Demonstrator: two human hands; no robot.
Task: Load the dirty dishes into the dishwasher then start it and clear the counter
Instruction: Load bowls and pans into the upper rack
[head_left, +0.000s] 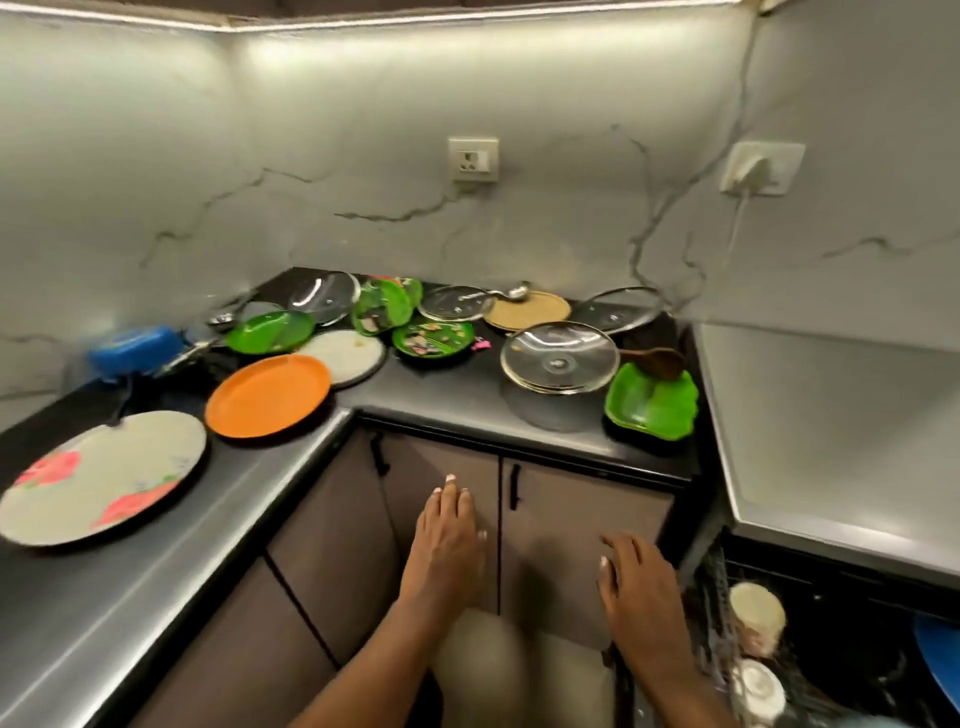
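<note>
Closest to us, both hands are out in front of the cabinet doors (545, 525) and holding nothing: our left hand (447, 545) has its fingers straight and together, our right hand (641, 587) is relaxed with fingers loosely spread. Just right of that hand, the dishwasher rack (737, 639) sits low down with a couple of cups (757, 613) in it and something blue at the edge.

Up on the black counter (457, 395), pretty much all the dirty stuff sits there. On the left run there's a big floral plate (104, 478), then an orange plate (268, 395), with a white plate (345, 356) behind it. Further right we've got a glass lid (560, 358) on a pot, and a green leaf-shaped dish (652, 402) just beside it with a wooden spoon (657, 361) at its back edge.

Back by the wall it's a jumble: green plates (434, 338), more glass lids, a tan plate (527, 310), a ladle (511, 292) and a blue container (132, 348).
</note>
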